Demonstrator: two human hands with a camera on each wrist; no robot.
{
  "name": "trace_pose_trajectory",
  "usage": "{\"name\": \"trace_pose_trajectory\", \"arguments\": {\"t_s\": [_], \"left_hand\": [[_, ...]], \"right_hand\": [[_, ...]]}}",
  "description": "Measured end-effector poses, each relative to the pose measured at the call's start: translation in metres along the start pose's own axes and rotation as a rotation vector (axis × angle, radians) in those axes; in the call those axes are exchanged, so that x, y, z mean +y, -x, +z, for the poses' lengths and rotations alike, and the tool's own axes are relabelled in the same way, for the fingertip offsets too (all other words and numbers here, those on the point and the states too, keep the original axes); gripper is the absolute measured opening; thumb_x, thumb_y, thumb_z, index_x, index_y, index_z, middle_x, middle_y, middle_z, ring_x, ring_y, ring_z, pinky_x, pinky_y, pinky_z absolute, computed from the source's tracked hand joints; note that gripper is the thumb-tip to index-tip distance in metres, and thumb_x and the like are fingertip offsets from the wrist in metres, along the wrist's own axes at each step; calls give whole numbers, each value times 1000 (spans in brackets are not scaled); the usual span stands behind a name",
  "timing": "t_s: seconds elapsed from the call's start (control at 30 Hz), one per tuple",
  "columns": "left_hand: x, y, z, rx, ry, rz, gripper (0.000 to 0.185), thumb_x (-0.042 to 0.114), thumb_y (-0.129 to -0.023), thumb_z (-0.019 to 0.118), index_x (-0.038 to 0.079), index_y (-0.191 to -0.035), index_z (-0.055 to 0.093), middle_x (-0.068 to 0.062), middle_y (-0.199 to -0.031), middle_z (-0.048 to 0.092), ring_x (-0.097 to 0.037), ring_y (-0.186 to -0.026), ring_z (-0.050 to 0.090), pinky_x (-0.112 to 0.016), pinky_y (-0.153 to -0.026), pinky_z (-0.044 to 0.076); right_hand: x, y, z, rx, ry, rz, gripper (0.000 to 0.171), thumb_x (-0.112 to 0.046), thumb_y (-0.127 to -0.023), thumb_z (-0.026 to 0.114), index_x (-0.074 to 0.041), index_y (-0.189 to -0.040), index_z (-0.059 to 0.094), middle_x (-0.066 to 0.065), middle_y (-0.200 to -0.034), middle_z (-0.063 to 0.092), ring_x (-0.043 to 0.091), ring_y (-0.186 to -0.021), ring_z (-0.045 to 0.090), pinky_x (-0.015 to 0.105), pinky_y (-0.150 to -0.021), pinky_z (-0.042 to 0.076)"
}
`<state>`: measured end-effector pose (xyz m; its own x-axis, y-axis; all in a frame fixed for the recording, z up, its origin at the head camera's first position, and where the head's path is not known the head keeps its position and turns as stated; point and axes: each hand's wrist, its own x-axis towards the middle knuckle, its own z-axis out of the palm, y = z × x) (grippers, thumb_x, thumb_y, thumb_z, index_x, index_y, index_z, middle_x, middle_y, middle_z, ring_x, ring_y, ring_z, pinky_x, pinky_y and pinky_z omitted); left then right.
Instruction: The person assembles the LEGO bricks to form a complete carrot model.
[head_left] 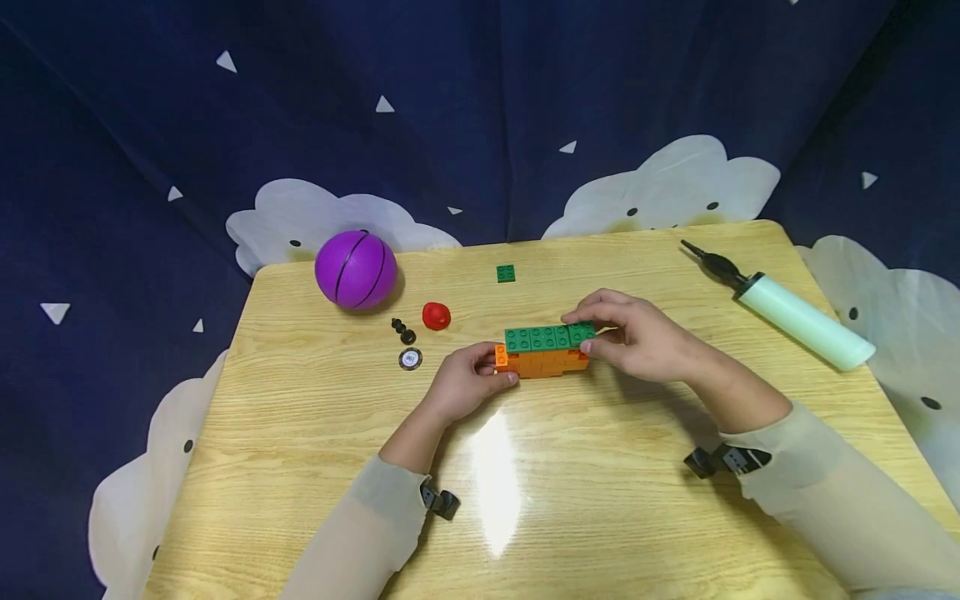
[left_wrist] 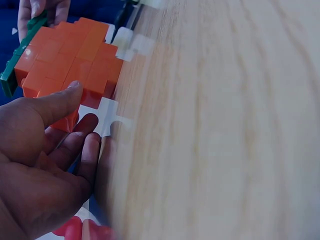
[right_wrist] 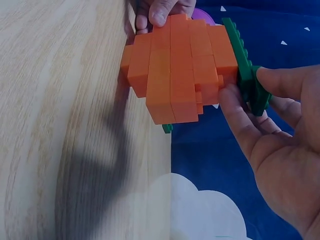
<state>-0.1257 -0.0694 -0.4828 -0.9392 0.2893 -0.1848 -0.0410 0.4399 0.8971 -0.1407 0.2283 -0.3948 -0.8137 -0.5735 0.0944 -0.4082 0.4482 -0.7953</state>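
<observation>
A build of orange toy bricks [head_left: 543, 364] stands at the middle of the table, its sides stepped in the wrist views. Along its top runs a row of green studded bricks [head_left: 536, 339]. My left hand [head_left: 462, 385] grips the left end of the orange part, thumb on the near side. At the other end, my right hand [head_left: 633, 337] pinches the end green brick [right_wrist: 259, 92] between thumb and fingers. In the right wrist view, that piece slants at the end of the green row, and a fingertip lies against the orange side.
Behind the build lies a loose green brick [head_left: 506, 273]. To the left are a purple ball [head_left: 356, 270], a small red hat-shaped piece [head_left: 436, 316], a black chess pawn [head_left: 403, 331] and a round chip [head_left: 410, 359]. A pale green hand pump [head_left: 802, 319] lies at the right.
</observation>
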Motion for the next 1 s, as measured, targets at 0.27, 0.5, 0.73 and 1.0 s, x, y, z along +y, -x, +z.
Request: {"name": "trace_pose_trajectory", "arguments": {"t_s": [0.27, 0.5, 0.73, 1.0], "left_hand": [[-1, 0, 0, -2, -11, 2, 46, 25, -88, 85, 16, -131, 70, 3, -114, 74, -14, -99, 68, -35, -89, 56], [0, 0, 0, -6, -6, 0, 48, 25, -88, 85, 15, -132, 70, 2, -115, 74, -14, -99, 68, -34, -89, 56], [0, 0, 0, -8, -6, 0, 48, 26, -88, 85, 16, -132, 70, 3, -114, 74, -14, -99, 67, -35, -89, 55], [-1, 0, -1, -9, -11, 7, 47, 27, -88, 85, 17, -132, 70, 4, -112, 74, -15, -98, 66, -35, -89, 54]], "right_hand": [[3, 0, 4, 46, 15, -48, 34, 0, -94, 75, -8, -127, 73, 5, -122, 62, 18, -92, 59, 20, -77, 52], [4, 1, 5, 46, -8, -36, 34, -3, -95, 74, -8, -128, 72, 6, -124, 62, 19, -95, 58, 22, -79, 51], [15, 4, 7, 59, -39, -18, 46, -5, -93, 77, -11, -137, 66, 5, -126, 61, 20, -92, 57, 26, -80, 51], [31, 7, 15, 76, -84, 37, 61, -7, -87, 84, -13, -142, 60, 5, -116, 55, 21, -75, 52, 26, -63, 45]]}}
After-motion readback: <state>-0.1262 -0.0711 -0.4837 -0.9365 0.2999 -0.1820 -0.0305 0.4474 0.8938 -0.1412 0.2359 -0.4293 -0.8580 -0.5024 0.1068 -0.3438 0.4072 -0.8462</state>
